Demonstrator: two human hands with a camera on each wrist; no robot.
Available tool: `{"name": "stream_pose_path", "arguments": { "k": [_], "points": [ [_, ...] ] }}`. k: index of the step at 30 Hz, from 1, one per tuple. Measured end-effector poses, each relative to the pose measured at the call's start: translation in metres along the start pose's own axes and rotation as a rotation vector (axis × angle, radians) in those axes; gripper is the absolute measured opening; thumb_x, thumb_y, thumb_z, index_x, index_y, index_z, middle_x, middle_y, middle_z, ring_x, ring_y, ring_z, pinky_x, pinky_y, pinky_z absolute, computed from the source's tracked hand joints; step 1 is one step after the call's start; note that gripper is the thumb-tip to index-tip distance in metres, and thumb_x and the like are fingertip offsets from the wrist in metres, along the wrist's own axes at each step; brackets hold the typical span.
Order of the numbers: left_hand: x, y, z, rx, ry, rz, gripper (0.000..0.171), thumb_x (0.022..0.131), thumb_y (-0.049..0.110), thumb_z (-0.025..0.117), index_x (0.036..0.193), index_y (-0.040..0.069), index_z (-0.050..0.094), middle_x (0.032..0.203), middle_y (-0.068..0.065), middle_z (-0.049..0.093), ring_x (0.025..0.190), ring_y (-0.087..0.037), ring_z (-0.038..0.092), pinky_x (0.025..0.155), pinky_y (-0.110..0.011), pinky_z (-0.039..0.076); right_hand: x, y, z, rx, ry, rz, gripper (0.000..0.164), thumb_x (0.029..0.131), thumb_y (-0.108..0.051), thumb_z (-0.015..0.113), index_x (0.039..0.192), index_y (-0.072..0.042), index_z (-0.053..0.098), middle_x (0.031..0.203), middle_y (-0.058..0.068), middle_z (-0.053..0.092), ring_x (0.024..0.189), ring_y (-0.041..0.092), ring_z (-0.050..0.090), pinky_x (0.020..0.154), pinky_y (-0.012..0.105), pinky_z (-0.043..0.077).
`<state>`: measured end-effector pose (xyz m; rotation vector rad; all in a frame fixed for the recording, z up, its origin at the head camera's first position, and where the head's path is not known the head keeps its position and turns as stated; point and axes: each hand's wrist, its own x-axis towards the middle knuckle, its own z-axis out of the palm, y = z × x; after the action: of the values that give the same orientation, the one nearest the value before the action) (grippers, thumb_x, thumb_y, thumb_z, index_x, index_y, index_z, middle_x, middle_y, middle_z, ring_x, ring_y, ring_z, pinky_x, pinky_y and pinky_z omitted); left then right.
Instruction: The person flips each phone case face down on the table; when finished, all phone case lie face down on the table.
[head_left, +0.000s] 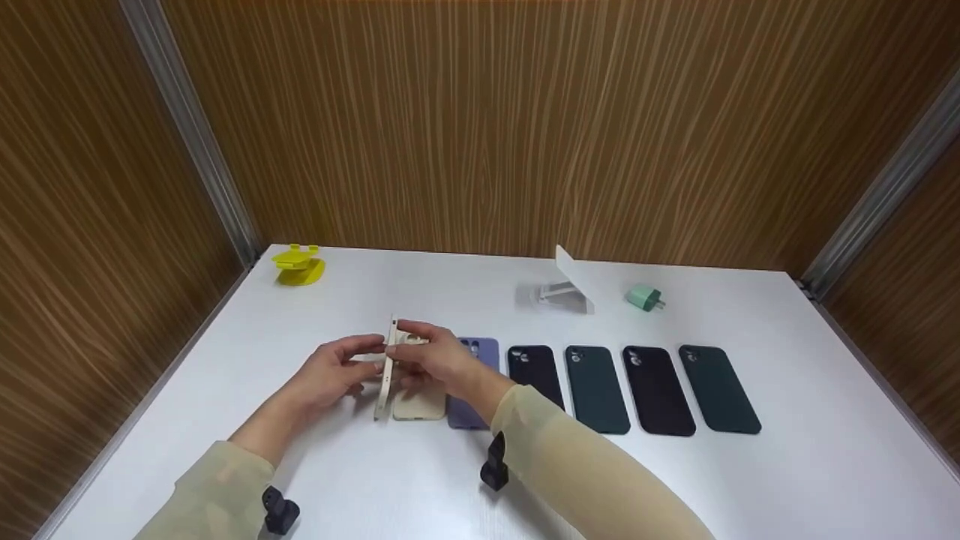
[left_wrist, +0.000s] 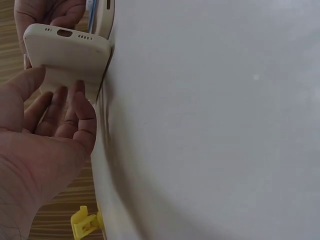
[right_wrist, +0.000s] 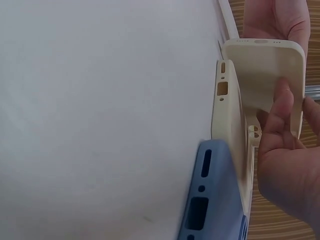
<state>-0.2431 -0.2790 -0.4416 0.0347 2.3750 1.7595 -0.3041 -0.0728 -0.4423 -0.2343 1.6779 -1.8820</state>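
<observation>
A cream phone case (head_left: 385, 382) stands on its long edge, tilted up from the white table. My right hand (head_left: 442, 360) grips it near its far end, with fingers on the inner face in the right wrist view. From the other side, my left hand (head_left: 322, 375) reaches to the outer back, its loosely bent fingers (left_wrist: 60, 95) right at the surface. The case's port end (left_wrist: 65, 34) faces me. Flat beside it lies a second cream phone case (head_left: 421, 405), partly hidden by my right hand. A purple-blue phone case (head_left: 466, 412) is next to that one.
Dark and green phone cases continue the row rightward, including a green case (head_left: 598, 390) and a black case (head_left: 660, 390). Behind are a yellow phone stand (head_left: 298, 266), a white stand (head_left: 574, 281) and a mint charger plug (head_left: 643, 298). Wood-grain panels (head_left: 480, 135) enclose the table.
</observation>
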Motion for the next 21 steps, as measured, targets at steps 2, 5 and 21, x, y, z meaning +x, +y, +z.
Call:
{"name": "stream_pose_path", "arguments": {
  "k": [2,5,21],
  "points": [
    [0.0005,-0.0002,0.001,0.0,0.01,-0.012,0.059,0.103,0.019,0.072,0.156,0.005,0.05,0.155,-0.013,0.055,0.113,-0.02,0.068,0.083,-0.035,0.054,0.0001,0.0004,0.0003,-0.002,0.01,-0.001,0.068,0.096,-0.011,0.078,0.158,-0.015,0.051,0.087,0.005,0.071,0.066,0.013,0.066,0.06,0.025,0.057],
    [0.0012,0.0,0.0019,-0.01,0.03,-0.033,0.06,0.102,0.019,0.073,0.156,0.007,0.051,0.154,-0.013,0.054,0.114,-0.021,0.067,0.082,-0.034,0.054,0.0001,0.0005,0.0006,-0.008,0.021,-0.008,0.067,0.095,-0.01,0.078,0.157,-0.016,0.053,0.08,0.005,0.068,0.063,0.012,0.065,0.06,0.024,0.056],
    [0.0016,-0.0031,0.0007,-0.129,0.029,-0.107,0.063,0.106,0.033,0.069,0.161,0.014,0.044,0.138,-0.014,0.068,0.107,-0.021,0.069,0.085,-0.034,0.053,-0.0067,-0.0072,-0.0006,0.109,-0.017,-0.041,0.061,0.096,-0.01,0.077,0.153,-0.023,0.059,0.121,0.018,0.071,0.068,0.016,0.069,0.065,0.026,0.057]
  ]
}}
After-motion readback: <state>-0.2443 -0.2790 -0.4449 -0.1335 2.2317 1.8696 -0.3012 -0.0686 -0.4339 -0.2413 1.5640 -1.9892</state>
